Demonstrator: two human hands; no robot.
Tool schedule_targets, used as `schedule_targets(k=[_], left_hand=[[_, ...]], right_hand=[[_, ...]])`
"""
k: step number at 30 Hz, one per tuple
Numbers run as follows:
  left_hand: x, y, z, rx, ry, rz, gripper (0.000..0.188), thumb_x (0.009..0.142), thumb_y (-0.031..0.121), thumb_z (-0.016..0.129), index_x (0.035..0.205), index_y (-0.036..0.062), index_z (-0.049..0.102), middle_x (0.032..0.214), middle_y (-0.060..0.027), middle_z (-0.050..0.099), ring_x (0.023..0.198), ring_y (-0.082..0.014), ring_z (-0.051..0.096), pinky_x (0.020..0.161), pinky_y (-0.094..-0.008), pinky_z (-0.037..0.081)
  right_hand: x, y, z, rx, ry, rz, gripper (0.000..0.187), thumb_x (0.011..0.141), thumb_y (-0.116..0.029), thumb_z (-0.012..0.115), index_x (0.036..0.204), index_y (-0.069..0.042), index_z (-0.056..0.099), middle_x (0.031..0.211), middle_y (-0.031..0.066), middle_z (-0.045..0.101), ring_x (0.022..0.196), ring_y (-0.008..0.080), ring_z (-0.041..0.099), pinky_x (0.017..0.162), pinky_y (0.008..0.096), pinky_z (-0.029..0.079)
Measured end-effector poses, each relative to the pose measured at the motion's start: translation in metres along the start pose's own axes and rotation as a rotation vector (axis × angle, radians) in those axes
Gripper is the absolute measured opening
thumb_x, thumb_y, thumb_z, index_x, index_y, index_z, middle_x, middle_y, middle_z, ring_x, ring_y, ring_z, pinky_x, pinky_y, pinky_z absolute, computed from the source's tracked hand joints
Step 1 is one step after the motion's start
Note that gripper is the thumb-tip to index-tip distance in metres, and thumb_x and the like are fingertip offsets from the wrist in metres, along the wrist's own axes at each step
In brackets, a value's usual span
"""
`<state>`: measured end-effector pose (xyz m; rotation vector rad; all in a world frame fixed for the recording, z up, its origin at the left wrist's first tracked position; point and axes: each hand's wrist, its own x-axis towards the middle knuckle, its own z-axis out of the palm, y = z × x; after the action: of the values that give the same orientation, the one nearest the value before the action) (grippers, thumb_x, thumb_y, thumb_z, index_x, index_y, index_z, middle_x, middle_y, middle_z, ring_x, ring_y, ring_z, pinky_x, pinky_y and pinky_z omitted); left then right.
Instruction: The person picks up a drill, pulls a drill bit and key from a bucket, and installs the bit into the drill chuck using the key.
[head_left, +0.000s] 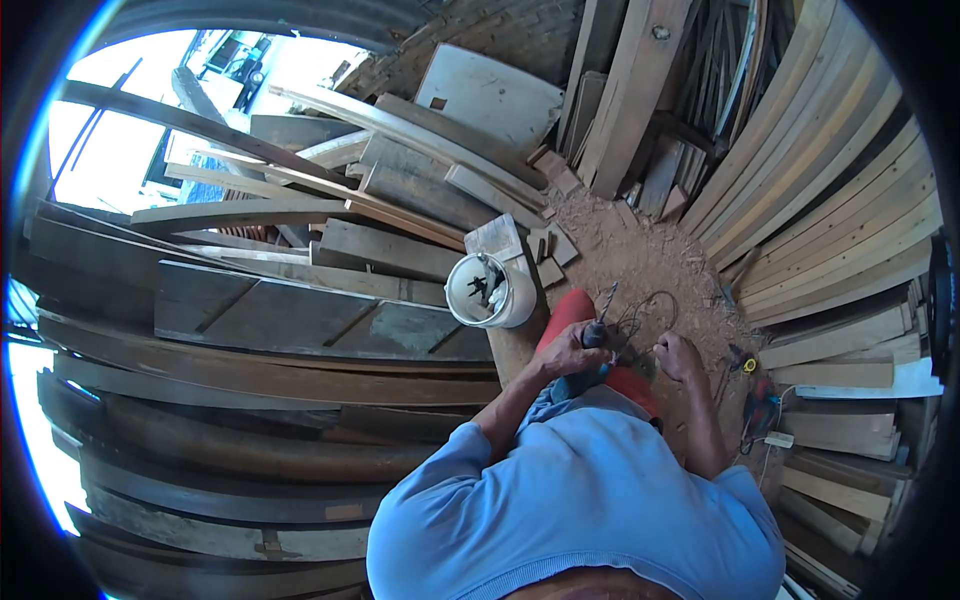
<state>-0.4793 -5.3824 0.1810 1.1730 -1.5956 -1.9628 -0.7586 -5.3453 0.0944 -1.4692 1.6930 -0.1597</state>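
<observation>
My left hand (pixel 563 354) is wrapped round a power drill (pixel 594 334) close to its dark chuck. From the chuck a twist drill bit (pixel 608 301) points up and away from me. The drill's teal body shows partly below the hand, over my lap. To the right, my right hand (pixel 681 358) is closed, apart from the drill; whatever its fingers hold, if anything, is too small to make out. A thin dark cord (pixel 655 296) loops on the floor between and beyond the hands.
Left of my knee, a white bucket (pixel 519 302) with small dark and white items stands on a wooden beam. Long planks (pixel 300 325) are stacked to the left, more boards (pixel 850 150) to the right. Sawdust covers the floor (pixel 625 250). Teal and red tools (pixel 760 408) lie at right.
</observation>
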Motion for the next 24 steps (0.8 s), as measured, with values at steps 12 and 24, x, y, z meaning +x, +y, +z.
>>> schedule_targets(k=[12, 24], left_hand=[[-0.055, -0.055, -0.053, -0.049, -0.334, 0.081, 0.032, 0.088, 0.027, 0.08, 0.104, 0.0051, 0.064, 0.094, -0.0036, 0.064, 0.087, -0.0154, 0.059, 0.08, -0.0327, 0.048], [-0.112, -0.119, -0.123, -0.356, -0.478, 0.551, 0.04, 0.087, 0.035, 0.078, 0.109, 0.003, 0.067, 0.103, -0.0089, 0.066, 0.103, -0.0236, 0.061, 0.095, -0.0392, 0.046]], right_hand=[[0.047, -0.06, 0.067, -0.018, 0.018, 0.019, 0.031, 0.094, -0.029, 0.061, 0.112, -0.004, 0.067, 0.108, 0.0222, 0.071, 0.105, 0.0414, 0.067, 0.091, 0.05, 0.052], [0.066, -0.173, 0.156, 0.406, 0.124, -0.304, 0.051, 0.097, -0.032, 0.064, 0.131, 0.004, 0.055, 0.122, 0.0226, 0.066, 0.109, 0.0302, 0.067, 0.093, 0.0403, 0.053]])
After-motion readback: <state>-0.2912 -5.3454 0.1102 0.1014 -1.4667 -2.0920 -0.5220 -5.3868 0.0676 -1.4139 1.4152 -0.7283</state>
